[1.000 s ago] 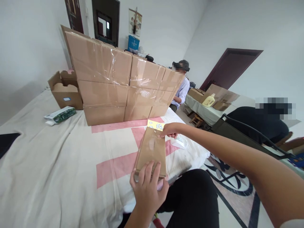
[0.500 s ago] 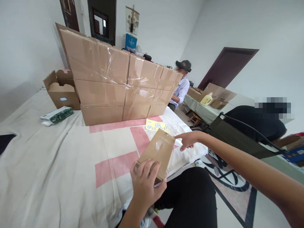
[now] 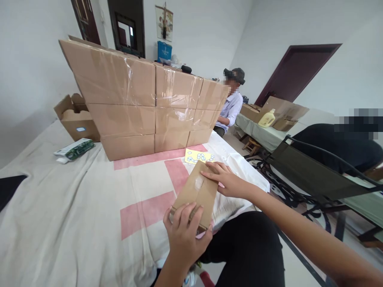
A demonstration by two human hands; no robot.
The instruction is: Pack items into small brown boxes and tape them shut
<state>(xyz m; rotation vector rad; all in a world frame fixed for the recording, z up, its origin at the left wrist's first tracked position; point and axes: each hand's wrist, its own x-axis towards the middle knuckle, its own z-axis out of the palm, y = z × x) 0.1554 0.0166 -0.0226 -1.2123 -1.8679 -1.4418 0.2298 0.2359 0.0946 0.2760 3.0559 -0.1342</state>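
Note:
A small flat cardboard box (image 3: pixel 196 195) lies on the cloth-covered table (image 3: pixel 74 211) in front of me, tilted a little to the right. My left hand (image 3: pixel 184 231) grips its near end, fingers curled over the top. My right hand (image 3: pixel 223 179) rests on the box's far right edge with fingers stretched out flat. A strip of clear tape shows on the box's top. Just beyond the box lies a yellow sheet of stickers (image 3: pixel 198 156).
A wall of taped cardboard boxes (image 3: pixel 143 103) stands at the far side of the table. An open box (image 3: pixel 76 117) and a green packet (image 3: pixel 74 147) sit at left. A seated person (image 3: pixel 230 107) works behind; a folding chair (image 3: pixel 311 171) stands to my right.
The box has turned slightly to the right under my left hand. My right hand left its far end, swung out to the right, then came back flat onto its far right edge.

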